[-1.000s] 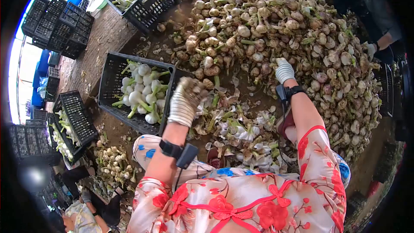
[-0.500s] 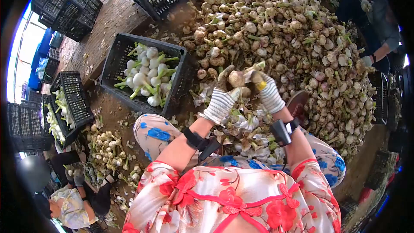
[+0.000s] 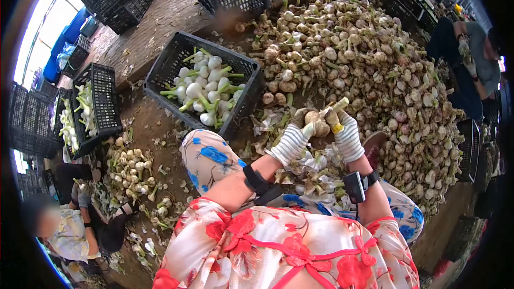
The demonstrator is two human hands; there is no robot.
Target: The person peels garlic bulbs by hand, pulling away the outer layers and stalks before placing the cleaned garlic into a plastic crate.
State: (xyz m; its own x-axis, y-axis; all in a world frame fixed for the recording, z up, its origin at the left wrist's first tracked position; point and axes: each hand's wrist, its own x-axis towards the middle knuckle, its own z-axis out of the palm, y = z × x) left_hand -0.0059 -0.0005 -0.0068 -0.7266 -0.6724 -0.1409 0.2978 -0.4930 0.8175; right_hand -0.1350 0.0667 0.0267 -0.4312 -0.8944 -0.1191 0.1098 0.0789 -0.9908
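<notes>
Holds a brownish garlic bulb [image 3: 318, 124] out in front of the body, above a litter of papery husks [image 3: 316, 163]. With the gloved left hand [image 3: 292, 142], clasps the bulb from its left side, grip clamped on its round base. With the gloved right hand [image 3: 348, 140], pinches the pale stalk [image 3: 341, 104], grip clamped there too, a yellow patch [image 3: 337, 127] showing at the thumb. Wears a dark band [image 3: 257, 182] on the left wrist and a boxy black device [image 3: 354, 187] on the right. Near the left hand, off to its left, a black crate [image 3: 249, 95], partly filled with white bulbs [image 3: 201, 83] on green stems. Beyond both hands and to the right, a broad heap [image 3: 353, 59] of dirtier garlic. Farther left, a smaller pile [image 3: 134, 171] on the ground and a seated person [image 3: 69, 230]; at far right, another person [image 3: 482, 59] beside the heap.
</notes>
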